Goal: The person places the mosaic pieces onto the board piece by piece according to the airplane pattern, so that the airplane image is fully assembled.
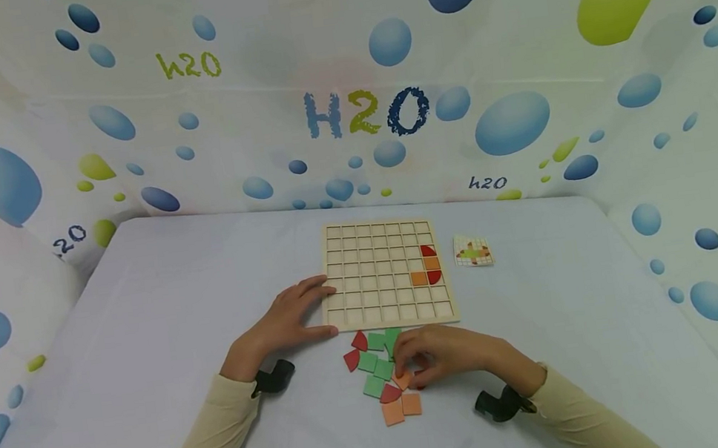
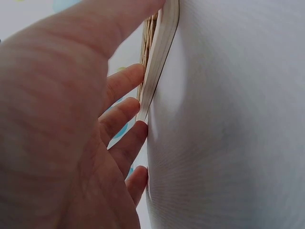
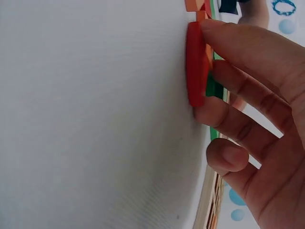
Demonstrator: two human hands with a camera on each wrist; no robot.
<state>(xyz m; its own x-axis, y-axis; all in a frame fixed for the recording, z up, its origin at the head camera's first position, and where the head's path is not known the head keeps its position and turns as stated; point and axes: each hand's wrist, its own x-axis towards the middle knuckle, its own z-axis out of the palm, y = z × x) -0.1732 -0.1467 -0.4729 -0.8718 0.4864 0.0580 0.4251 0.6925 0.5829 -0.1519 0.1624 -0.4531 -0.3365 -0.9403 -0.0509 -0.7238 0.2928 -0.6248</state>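
My right hand curls over the loose tiles below the board. In the right wrist view its thumb and a finger grip a red tile at opposite ends, close over the cloth. An orange tile lies right under the fingertips, with several green tiles and red quarter-circle tiles beside it. My left hand rests at the left edge of the wooden grid board, fingers spread and fairly straight, fingertips on the frame. Red and orange tiles sit in the board's right-hand cells.
A small pattern card lies to the right of the board. Two orange square tiles lie at the near end of the pile. White cloth covers the table, and a printed curtain stands behind it.
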